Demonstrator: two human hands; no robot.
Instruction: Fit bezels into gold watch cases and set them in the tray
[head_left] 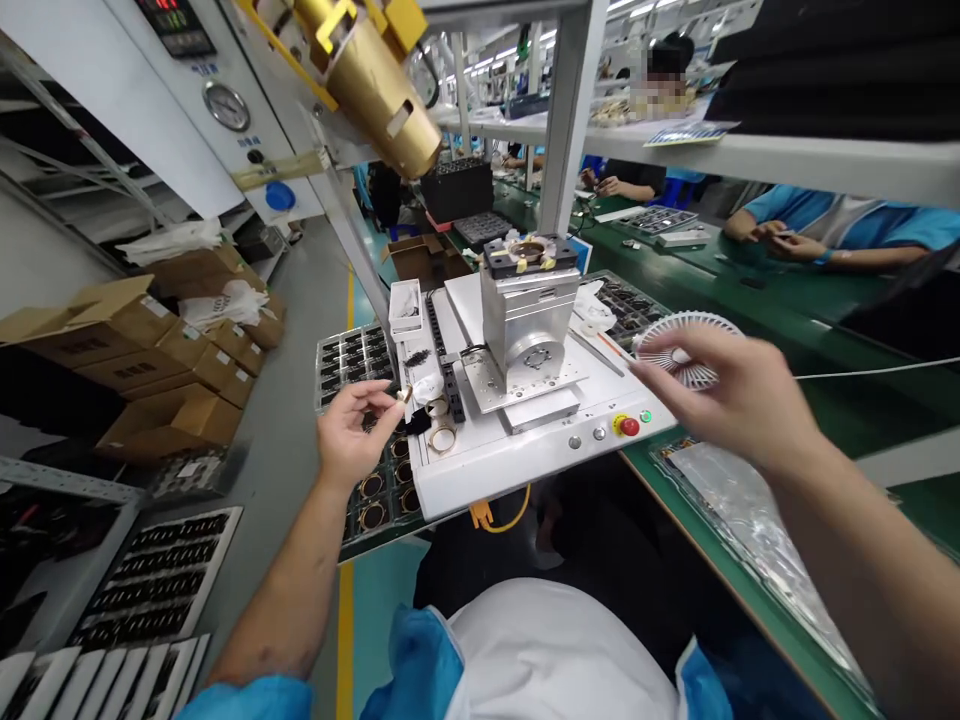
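My left hand point(352, 430) is closed in a pinch on a small gold-coloured ring-shaped part point(406, 395), held beside the left edge of the white machine base point(510, 452). My right hand point(739, 400) is at the white spoked wheel point(686, 338), with thumb and forefinger curved and apart; the hand covers part of the wheel. Just left of those fingertips is a thin stick with an orange section point(609, 344). Gold rings point(442, 439) lie on the base below my left fingertips, beside a black piece point(418, 420). A silver metal fixture point(525, 325) stands mid-base.
A brass-coloured cylinder point(386, 100) hangs above the fixture. Tweezers point(600, 354) lie on its right. A red button point(628, 427) is on the front panel. Trays of parts point(352, 355) flank the base. Cardboard boxes point(150, 350) stand left. Co-workers' hands point(795, 245) show across the bench.
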